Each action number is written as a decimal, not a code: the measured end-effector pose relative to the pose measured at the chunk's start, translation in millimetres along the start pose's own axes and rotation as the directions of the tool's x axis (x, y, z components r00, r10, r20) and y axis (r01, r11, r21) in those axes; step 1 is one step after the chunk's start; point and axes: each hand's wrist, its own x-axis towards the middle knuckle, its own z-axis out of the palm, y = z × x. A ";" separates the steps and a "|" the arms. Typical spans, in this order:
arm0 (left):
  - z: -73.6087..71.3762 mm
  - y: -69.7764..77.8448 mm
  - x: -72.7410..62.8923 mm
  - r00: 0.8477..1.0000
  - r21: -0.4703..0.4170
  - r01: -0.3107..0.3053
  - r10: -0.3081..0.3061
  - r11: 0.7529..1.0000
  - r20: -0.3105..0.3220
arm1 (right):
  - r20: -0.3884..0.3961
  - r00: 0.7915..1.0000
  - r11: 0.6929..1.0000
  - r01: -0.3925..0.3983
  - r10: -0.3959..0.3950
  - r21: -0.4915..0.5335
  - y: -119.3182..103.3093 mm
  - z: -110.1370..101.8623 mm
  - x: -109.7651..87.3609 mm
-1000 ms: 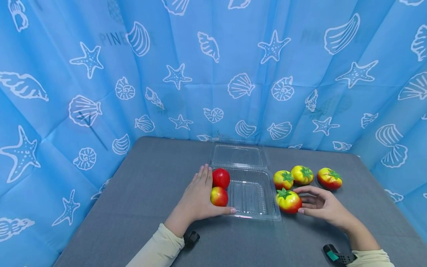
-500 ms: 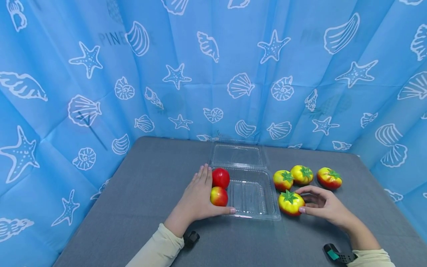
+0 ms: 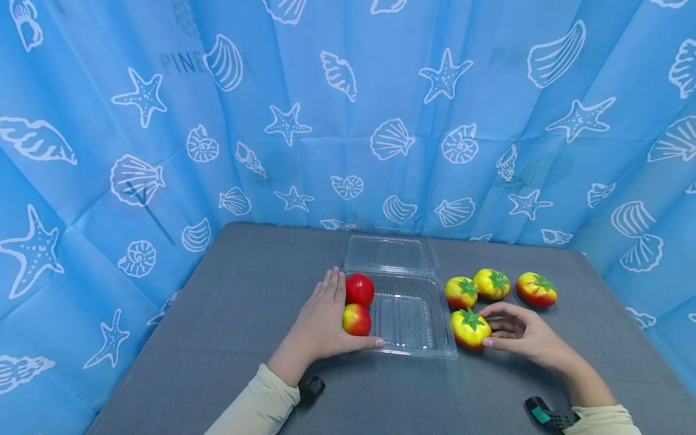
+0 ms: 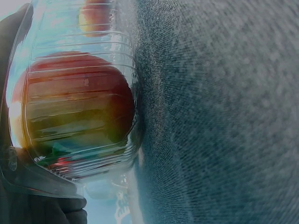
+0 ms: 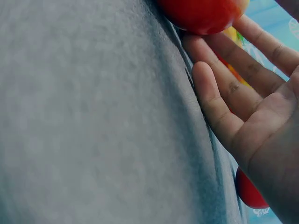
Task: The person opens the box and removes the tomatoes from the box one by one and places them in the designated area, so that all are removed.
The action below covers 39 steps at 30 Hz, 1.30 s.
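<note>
My left hand point(image 3: 321, 323) lies along the left side of a clear plastic clamshell box point(image 3: 405, 317), fingers straight, thumb across its front rim. Inside, against that side, sit a red tomato point(image 3: 360, 290) and a red-yellow tomato point(image 3: 356, 320); the left wrist view shows a tomato point(image 4: 79, 100) through the ribbed wall. Just right of the box, my right hand point(image 3: 524, 332) holds a yellow-red tomato point(image 3: 470, 329) with a green star-shaped top between thumb and fingertips, low at the table. The right wrist view has its red underside point(image 5: 201, 14) at the fingertips.
Three more yellow-red tomatoes stand behind the right hand: one beside the box point(image 3: 461, 293), one behind it point(image 3: 492, 284), one farther right point(image 3: 536, 290). The box's lid point(image 3: 388, 254) lies opened toward the back. A blue shell-print curtain point(image 3: 348, 121) borders the grey table point(image 3: 261, 272).
The tomato at my right hand has tipped, its green top turning more upward, and shifted slightly right then back left. My left hand and the box stay put.
</note>
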 end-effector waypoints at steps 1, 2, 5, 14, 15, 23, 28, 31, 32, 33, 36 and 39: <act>0.1 -0.1 0.0 1.000 0.002 -0.001 0.001 1.000 -0.001 | 0.002 1.000 1.000 -0.004 0.004 0.002 -0.5 0.3 0.5; 0.1 -0.2 0.0 1.000 0.004 -0.002 0.002 1.000 -0.002 | 0.003 1.000 1.000 -0.006 0.006 0.002 -0.9 0.6 0.9; 0.7 -0.8 0.4 1.000 0.011 -0.004 0.004 1.000 -0.006 | 0.001 1.000 1.000 -0.006 0.006 0.002 -1.1 0.8 1.3; -0.4 0.3 -0.2 1.000 0.007 -0.008 0.008 1.000 -0.009 | 0.010 1.000 1.000 -0.016 0.016 0.014 -2.5 -1.0 0.2; -0.2 0.3 -0.3 1.000 0.008 -0.007 0.007 1.000 -0.007 | 0.009 1.000 1.000 -0.014 0.014 0.012 -2.8 -1.1 0.1; -0.8 1.3 -0.2 1.000 0.007 -0.006 0.006 1.000 -0.010 | -0.046 0.999 0.999 0.023 -0.025 -0.049 -6.8 -0.9 -0.1; -0.5 0.8 0.1 1.000 0.000 -0.007 0.007 1.000 -0.010 | -0.122 0.989 0.990 0.068 -0.083 -0.126 -14.3 0.9 1.3; 0.2 -0.4 -0.1 1.000 -0.003 0.004 -0.004 1.000 0.003 | -0.162 0.980 0.983 0.089 -0.116 -0.163 -19.4 2.7 2.7; 0.4 -0.8 -0.3 1.000 -0.007 0.004 -0.004 1.000 0.004 | -0.173 0.977 0.981 0.092 -0.122 -0.171 -21.4 3.3 3.2; 0.5 -1.0 -0.5 1.000 -0.011 0.004 -0.004 1.000 0.005 | -0.183 0.975 0.980 0.093 -0.126 -0.175 -23.7 4.0 3.7; 1.1 -1.5 -0.7 1.000 -0.015 0.004 -0.004 1.000 0.007 | -0.203 0.970 0.975 0.091 -0.133 -0.203 -31.5 7.1 5.1; 1.1 -1.1 -0.5 1.000 -0.016 0.005 -0.005 1.000 0.007 | -0.222 0.965 0.966 0.087 -0.143 -0.243 -41.7 11.4 7.1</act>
